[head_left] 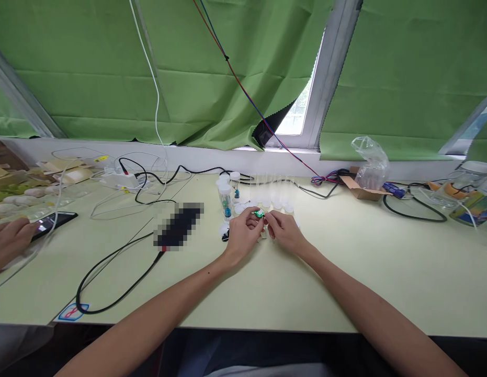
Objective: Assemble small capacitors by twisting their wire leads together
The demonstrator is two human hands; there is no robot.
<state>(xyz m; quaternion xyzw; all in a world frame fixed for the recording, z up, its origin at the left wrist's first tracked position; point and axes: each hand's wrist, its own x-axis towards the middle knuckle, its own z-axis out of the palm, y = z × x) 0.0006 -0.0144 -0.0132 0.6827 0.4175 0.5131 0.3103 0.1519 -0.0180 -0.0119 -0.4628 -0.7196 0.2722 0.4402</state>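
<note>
A small shiny green piece [259,213] with some white on it is pinched in the fingers of my left hand [244,235]. My right hand [285,231] is closed at the piece's right end, thumb and finger pressed together there. What exactly the piece is, I cannot make out. Just left of my hands stand clear capped tubes [225,201] with blue and green contents. Beyond my fingers is a cluster of clear tubes with white caps [276,203], partly hidden. A small black item [226,235] lies beside my left hand.
A pixelated dark device [179,226] with a black cable [104,310] lies to the left. Farther left, another person's hand [11,241] touches a phone [55,224]. A cardboard box [363,187], cables and large clear jars [476,196] stand at the right.
</note>
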